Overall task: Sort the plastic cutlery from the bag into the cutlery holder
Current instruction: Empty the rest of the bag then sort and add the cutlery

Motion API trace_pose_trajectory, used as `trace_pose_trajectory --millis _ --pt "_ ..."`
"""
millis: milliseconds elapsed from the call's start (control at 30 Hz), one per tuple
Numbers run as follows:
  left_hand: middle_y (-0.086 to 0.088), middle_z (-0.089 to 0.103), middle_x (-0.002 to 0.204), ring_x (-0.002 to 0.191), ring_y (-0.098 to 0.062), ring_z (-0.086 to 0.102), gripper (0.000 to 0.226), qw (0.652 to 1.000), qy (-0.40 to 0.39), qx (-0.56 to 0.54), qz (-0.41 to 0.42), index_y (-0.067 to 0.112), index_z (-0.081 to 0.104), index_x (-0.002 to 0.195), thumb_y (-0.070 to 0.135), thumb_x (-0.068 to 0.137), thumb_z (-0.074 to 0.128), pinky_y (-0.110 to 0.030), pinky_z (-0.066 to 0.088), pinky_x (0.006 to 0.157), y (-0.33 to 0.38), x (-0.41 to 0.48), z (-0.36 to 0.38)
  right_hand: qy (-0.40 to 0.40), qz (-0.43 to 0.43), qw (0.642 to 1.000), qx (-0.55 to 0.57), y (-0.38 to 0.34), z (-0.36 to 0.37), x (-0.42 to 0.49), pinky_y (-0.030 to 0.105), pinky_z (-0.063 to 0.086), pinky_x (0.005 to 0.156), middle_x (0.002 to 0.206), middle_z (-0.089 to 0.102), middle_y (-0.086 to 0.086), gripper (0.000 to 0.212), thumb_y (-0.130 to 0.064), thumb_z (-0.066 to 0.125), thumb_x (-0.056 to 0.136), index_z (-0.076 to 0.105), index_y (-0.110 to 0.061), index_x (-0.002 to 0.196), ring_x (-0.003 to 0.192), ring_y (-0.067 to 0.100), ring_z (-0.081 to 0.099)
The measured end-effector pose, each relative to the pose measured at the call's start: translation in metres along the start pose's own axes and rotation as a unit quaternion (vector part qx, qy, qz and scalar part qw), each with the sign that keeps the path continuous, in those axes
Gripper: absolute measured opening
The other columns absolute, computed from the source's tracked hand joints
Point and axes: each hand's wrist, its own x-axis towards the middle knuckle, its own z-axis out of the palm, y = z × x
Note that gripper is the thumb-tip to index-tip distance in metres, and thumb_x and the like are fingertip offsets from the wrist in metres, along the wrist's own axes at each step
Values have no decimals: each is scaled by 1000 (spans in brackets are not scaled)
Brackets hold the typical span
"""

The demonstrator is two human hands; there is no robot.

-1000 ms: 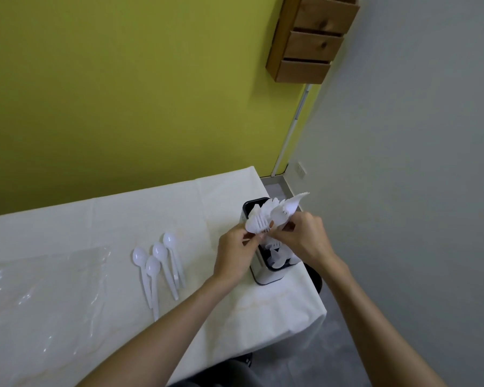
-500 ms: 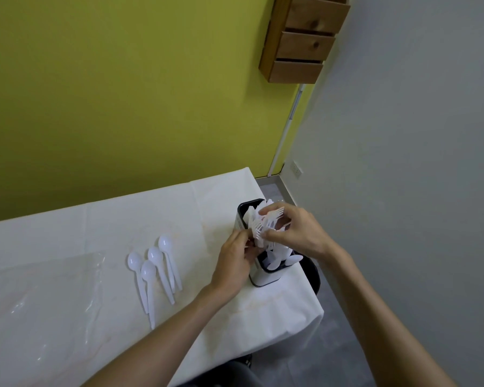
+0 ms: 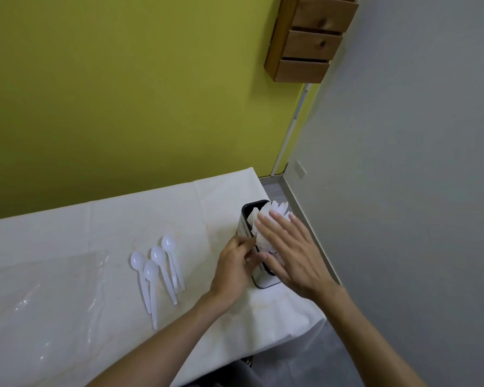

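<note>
white cutlery (image 3: pixel 274 211) in holder (image 3: pixel 245 220) mostly hidden by r hand (image 3: pixel 291 255).

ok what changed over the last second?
The right hand let go of the fork bundle it held above the cutlery holder; the forks now stand in the holder, and the hand lies flat and open on them. The left hand stays at the holder's side. Four spoons and the plastic bag unmoved.
</note>
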Motion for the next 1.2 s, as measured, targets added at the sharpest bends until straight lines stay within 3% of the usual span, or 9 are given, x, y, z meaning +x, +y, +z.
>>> trace_pose_trajectory --millis 67,167,300,400,533,667,833,1000,1200 --pt "5 55 98 83 0 60 31 1000 -11 -5 -16 10 67 117 6 86 67 -3 44 80 -11 -5 -5 -40 3 998 -45 4 17 -12 47 15 121 162 20 -3 57 -47 26 104 28 -18 153 151 14 12" --pt "6 59 101 84 9 60 29 998 6 -1 -57 13 68 115 10 87 68 -2 44 82 -29 -12 -20 29 14 998 -46 -2 22 -10 47 13 122 160 27 3 51 -38 34 103 37 -14 149 149 22 19" --pt "2 65 98 83 -5 64 17 983 95 37 -155 13 69 105 16 88 67 -19 52 80 -68 -30 -46 139 -13 988 70 -46 30 21 33 47 99 130 62 11 33 -6 58 91 64 -6 124 118 23 56" --pt "-8 63 101 96 -26 60 19 930 191 82 -303 9 65 103 18 86 69 -35 48 82 -102 -51 -73 -42 64 981 177 -83 57 39 34 54 79 112 67 0 31 -19 56 94 60 -17 125 104 19 59" --pt "-16 51 114 105 -36 53 55 867 169 117 -455 2 52 112 27 72 81 -41 45 85 -133 -77 -104 -247 145 942 177 -108 113 56 34 50 90 120 63 2 37 -35 54 97 55 -18 129 113 21 55" --pt "-7 63 96 90 -29 62 31 872 147 118 -452 8 58 97 21 74 74 -31 42 70 -144 -87 -123 -295 227 910 184 -128 151 82 36 48 94 125 56 10 46 -35 60 94 48 -8 129 116 27 53" --pt "0 67 84 82 -23 64 18 868 145 112 -461 14 63 84 22 74 75 -29 46 72 -151 -99 -143 -265 319 889 193 -152 180 106 31 45 75 110 55 11 28 -27 53 97 51 -3 111 99 28 57" --pt "0 65 78 76 -23 62 23 858 131 85 -490 20 56 68 26 73 78 -28 44 67 -151 -97 -151 -246 416 833 270 -147 185 111 32 50 51 65 54 5 22 -14 55 89 49 -9 69 68 29 66" --pt "5 61 73 74 -20 59 24 860 136 43 -490 17 55 72 22 75 78 -26 38 63 -146 -97 -154 -230 451 777 373 -157 169 96 26 56 61 87 70 7 28 -17 80 77 61 -8 96 59 19 68"
